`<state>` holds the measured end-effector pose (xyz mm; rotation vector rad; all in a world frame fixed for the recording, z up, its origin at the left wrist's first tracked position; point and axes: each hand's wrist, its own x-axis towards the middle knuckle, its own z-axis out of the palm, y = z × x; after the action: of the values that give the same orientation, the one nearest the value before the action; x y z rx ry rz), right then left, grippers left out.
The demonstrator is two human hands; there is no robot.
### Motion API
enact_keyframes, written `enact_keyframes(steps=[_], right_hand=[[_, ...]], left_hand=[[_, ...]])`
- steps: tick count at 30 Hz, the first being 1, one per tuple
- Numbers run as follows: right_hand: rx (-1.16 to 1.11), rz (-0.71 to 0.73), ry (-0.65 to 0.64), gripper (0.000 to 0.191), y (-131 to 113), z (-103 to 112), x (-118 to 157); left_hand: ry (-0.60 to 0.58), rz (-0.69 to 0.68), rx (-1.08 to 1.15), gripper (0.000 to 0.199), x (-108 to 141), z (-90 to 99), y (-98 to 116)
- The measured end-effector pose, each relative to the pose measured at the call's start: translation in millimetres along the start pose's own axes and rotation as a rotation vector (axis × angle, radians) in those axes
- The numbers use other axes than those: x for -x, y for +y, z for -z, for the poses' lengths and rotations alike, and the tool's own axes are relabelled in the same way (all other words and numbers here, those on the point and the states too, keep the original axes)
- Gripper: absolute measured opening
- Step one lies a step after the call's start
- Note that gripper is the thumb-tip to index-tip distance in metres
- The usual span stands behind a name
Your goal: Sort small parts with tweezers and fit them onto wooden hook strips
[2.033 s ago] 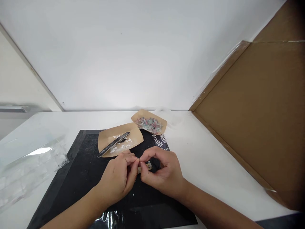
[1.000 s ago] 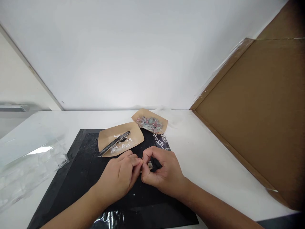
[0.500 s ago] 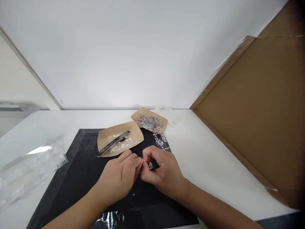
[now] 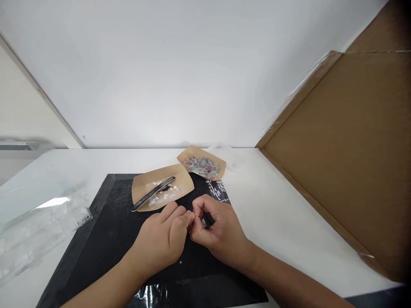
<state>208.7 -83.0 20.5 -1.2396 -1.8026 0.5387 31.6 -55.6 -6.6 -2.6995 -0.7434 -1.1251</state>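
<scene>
Over the black mat (image 4: 105, 239), my left hand (image 4: 165, 234) is closed, its thumb and fingertips pinched together. Whatever it holds is too small to make out. My right hand (image 4: 220, 229) is closed too, its fingertips touching those of my left hand; anything between them is hidden. Just behind my hands lies a paper tray (image 4: 183, 182) with small white pieces (image 4: 165, 196) and a dark nail file (image 4: 154, 193) resting across it. A second paper tray (image 4: 221, 164), farther back, holds a heap of small coloured pieces (image 4: 205, 166).
A clear plastic compartment box (image 4: 41, 231) sits on the white table (image 4: 272, 214) at the left. Cardboard (image 4: 340, 149) stands along the right side. A patterned sheet of white marks (image 4: 217, 189) lies behind my right hand. Clear film (image 4: 224, 154) rests near the wall.
My hands remain pressed together at the fingertips and have shifted only very slightly. The trays and the file look the same.
</scene>
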Motion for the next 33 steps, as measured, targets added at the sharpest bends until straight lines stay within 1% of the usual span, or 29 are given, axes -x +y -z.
enact_keyframes(steps=[6, 16, 25, 33], right_hand=[[-0.019, -0.005, -0.005, 0.011, -1.0, 0.4, -0.5], [-0.056, -0.041, -0.027, 0.013, -3.5, 1.2, -1.0], [-0.184, -0.172, -0.14, 0.015, -2.8, 2.4, 1.5], [-0.309, -0.244, -0.187, 0.017, -2.3, 2.5, 3.8]], left_hand=[[0.017, -0.042, -0.062, 0.009, -2.6, 1.8, 1.2], [0.027, -0.065, -0.112, 0.009, -3.3, 3.5, 2.8], [0.063, -0.099, -0.141, 0.01, -7.1, 6.6, 3.0], [0.078, -0.102, -0.122, 0.013, -7.7, 8.4, 4.1]])
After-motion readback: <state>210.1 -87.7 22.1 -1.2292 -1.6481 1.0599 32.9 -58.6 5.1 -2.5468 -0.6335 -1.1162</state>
